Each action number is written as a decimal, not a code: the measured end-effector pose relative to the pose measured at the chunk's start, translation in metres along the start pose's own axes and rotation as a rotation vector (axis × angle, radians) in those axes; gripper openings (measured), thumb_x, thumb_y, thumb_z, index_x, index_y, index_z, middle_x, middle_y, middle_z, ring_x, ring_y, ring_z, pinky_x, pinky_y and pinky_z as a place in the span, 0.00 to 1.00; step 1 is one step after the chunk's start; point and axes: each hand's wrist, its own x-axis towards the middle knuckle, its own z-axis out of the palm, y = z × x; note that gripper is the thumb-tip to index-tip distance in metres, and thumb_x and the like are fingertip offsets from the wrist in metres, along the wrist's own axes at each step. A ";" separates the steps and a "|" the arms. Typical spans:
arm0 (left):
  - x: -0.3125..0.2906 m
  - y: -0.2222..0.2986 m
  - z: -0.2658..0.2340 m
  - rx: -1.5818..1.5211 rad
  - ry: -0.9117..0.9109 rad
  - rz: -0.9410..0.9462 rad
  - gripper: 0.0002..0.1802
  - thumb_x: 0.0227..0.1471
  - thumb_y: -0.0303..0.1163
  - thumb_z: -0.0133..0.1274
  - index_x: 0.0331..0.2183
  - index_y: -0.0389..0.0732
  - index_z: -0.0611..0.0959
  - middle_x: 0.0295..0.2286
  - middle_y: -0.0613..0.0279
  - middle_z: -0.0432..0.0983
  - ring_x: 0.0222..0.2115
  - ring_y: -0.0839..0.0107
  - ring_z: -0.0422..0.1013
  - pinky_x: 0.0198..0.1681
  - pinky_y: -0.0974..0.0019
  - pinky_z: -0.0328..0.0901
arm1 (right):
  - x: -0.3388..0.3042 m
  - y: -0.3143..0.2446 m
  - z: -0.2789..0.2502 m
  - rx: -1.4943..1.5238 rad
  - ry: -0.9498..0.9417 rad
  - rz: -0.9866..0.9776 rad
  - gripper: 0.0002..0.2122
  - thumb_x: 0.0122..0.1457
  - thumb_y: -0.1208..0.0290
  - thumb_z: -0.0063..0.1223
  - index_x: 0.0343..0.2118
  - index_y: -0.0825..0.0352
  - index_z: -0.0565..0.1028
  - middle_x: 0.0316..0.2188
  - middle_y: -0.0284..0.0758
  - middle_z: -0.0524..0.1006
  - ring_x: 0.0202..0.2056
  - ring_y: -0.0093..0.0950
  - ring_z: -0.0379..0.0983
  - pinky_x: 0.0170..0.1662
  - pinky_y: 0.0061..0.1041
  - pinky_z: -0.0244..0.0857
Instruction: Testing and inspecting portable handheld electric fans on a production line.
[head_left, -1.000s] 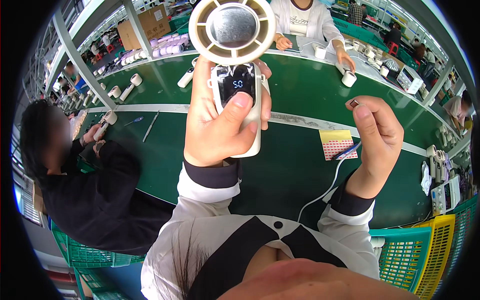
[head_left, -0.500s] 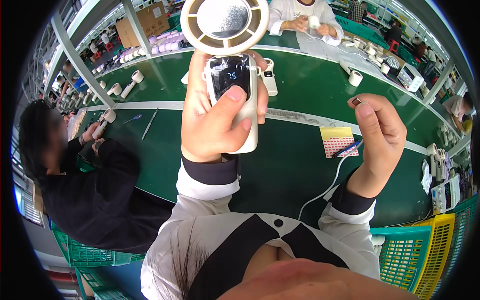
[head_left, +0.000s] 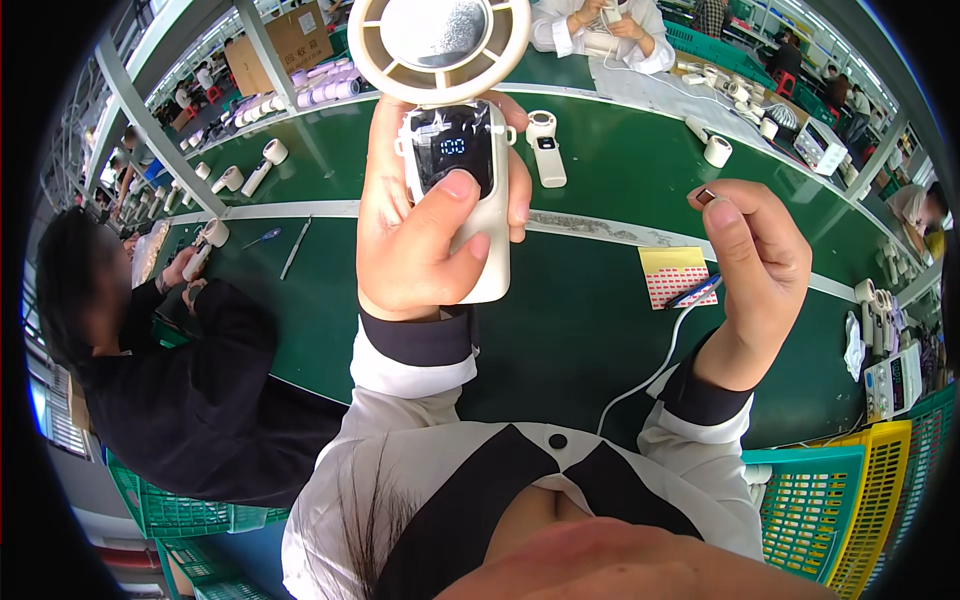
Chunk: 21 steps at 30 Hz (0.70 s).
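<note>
Upright in my left hand [head_left: 425, 220] is a cream handheld fan [head_left: 487, 270]. The fingers wrap round its back, and the thumb presses just below the lit digits on its glossy black display [head_left: 453, 148]. The round fan head [head_left: 440, 95] reaches the top edge of the view. Over to the right, my right hand [head_left: 755, 255] pinches the small metal-tipped plug [head_left: 706, 196] of a white cable [head_left: 655, 378] between thumb and forefinger. The plug is well apart from the fan. From below the hand the cable curves down toward my chest.
A yellow pad with a red-marked sheet [head_left: 675, 280] and a blue pen [head_left: 692, 292] lie beside the cable. Another fan [head_left: 547, 155] lies beyond the pale divider strip. A co-worker in black [head_left: 190, 370] sits at left, another person [head_left: 605, 30] opposite. Crates [head_left: 810, 505] stand at lower right.
The digits on the fan's display have changed. Both hands have shifted very slightly left, still holding the fan and the plug. The person opposite has moved their hands.
</note>
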 end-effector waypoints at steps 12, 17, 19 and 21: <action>0.002 0.000 -0.003 -0.056 0.025 0.019 0.35 0.40 0.21 0.41 0.54 0.33 0.55 0.41 0.39 0.64 0.20 0.65 0.68 0.20 0.69 0.65 | 0.000 0.003 0.001 -0.005 -0.008 0.010 0.05 0.54 0.76 0.53 0.32 0.72 0.75 0.20 0.26 0.72 0.19 0.10 0.60 0.22 0.10 0.50; 0.001 -0.001 -0.003 -0.059 0.011 0.009 0.34 0.42 0.22 0.42 0.54 0.33 0.54 0.41 0.39 0.64 0.20 0.65 0.68 0.20 0.69 0.65 | 0.000 0.003 0.002 0.000 -0.014 0.013 0.05 0.55 0.76 0.53 0.32 0.72 0.75 0.20 0.26 0.72 0.19 0.10 0.60 0.21 0.10 0.50; 0.001 -0.002 -0.003 -0.059 0.007 0.004 0.34 0.42 0.22 0.43 0.54 0.33 0.54 0.41 0.40 0.64 0.20 0.65 0.69 0.20 0.69 0.64 | 0.000 0.003 0.003 0.018 -0.016 0.008 0.05 0.55 0.76 0.53 0.31 0.72 0.75 0.20 0.26 0.72 0.19 0.10 0.60 0.21 0.11 0.50; 0.001 -0.002 -0.002 -0.016 0.016 -0.002 0.34 0.43 0.23 0.44 0.54 0.34 0.54 0.41 0.40 0.65 0.20 0.66 0.69 0.20 0.69 0.64 | 0.000 0.003 0.003 -0.004 -0.008 0.006 0.05 0.55 0.76 0.53 0.31 0.72 0.75 0.20 0.27 0.72 0.18 0.10 0.59 0.20 0.11 0.49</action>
